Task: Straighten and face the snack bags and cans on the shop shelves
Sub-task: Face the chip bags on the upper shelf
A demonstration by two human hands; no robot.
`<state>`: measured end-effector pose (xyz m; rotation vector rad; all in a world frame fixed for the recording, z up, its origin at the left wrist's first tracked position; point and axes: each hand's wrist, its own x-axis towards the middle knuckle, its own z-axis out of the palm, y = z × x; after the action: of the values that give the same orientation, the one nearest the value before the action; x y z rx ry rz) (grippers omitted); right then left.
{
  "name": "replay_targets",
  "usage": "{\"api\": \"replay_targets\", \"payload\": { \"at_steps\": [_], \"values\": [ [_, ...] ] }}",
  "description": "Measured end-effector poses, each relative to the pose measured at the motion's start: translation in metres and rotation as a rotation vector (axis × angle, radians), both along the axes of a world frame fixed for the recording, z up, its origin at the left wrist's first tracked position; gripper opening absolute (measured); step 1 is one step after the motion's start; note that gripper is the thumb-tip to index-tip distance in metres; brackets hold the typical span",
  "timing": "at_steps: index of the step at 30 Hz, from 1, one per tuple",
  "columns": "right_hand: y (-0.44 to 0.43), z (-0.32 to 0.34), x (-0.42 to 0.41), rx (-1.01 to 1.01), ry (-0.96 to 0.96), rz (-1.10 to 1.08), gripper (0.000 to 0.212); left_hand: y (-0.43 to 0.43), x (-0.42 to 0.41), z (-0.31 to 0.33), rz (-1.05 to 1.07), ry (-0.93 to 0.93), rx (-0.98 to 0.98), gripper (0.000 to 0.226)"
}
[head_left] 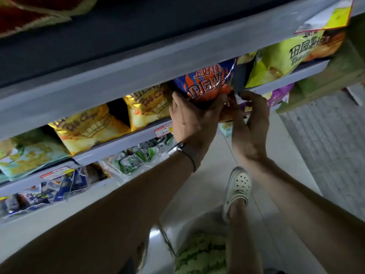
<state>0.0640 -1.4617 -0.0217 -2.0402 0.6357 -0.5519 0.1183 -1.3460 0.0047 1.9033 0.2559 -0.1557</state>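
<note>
- Both forearms are reaching up toward twelve o'clock.
- Left hand [189, 119] and right hand [250, 123] are gripping the blue-and-orange snack bag [207, 82] at the shelf [276, 84] lip.
- Facing step; next calls for seating it upright beside the green bag [276, 62] at two o'clock.

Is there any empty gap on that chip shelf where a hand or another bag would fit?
Yes: a dark gap between the two yellow bags. A narrower slot separates the blue-orange bag, gripped by both hands, from the green bag. The lower shelves look packed.
</note>
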Motion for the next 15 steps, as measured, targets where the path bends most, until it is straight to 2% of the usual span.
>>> {"api": "replay_targets", "payload": {
  "at_steps": [5, 8, 11, 15],
  "values": [
    [-0.027, -0.018, 0.035, 0.008, -0.002, 0.145, 0.016, -0.028, 0.023, -0.004, 0.018, 0.017, -0.053, 0.081],
    [-0.035, -0.015, 0.047, 0.013, 0.058, 0.199, 0.027, -0.025, 0.031, -0.011, 0.011, -0.045, -0.129, 0.073],
    [-0.044, -0.017, 0.056, -0.001, 0.070, 0.294, 0.037, -0.020, 0.033, -0.014, 0.016, -0.104, -0.181, 0.054],
    [-0.052, -0.025, 0.071, 0.053, 0.090, 0.387, 0.035, -0.023, 0.026, -0.008, 0.008, -0.090, -0.144, 0.059]
  ]
}}
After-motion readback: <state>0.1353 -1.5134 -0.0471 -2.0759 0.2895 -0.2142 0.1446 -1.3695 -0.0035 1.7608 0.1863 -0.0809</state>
